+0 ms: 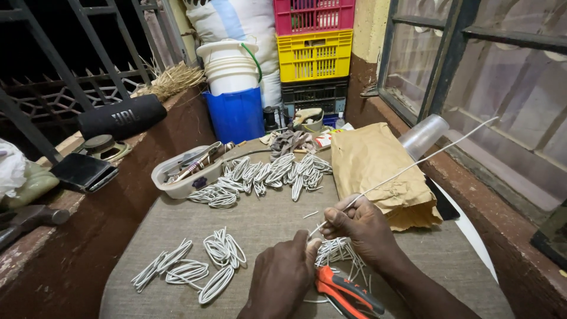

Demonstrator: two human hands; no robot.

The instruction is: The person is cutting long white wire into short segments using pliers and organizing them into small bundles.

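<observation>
My right hand [361, 227] pinches a long thin white wire [413, 164] that slants up to the right toward the window. My left hand [283, 273] grips the wire's lower end, just left of and below the right hand. Under both hands lies a small bunch of bent white wire loops [338, 250]. An orange-and-black pair of pliers [345, 292] rests on the grey cloth [266, 218] below my hands. More white wire loops [195, 267] lie in a group to the left of my left hand.
A bigger pile of wire loops [266, 176] lies farther back beside a clear plastic tray of tools [184, 171]. A brown paper bag [378, 168], a clear plastic cup [423, 136], stacked crates [314, 54], white buckets on a blue bin [234, 88], a black speaker [123, 116].
</observation>
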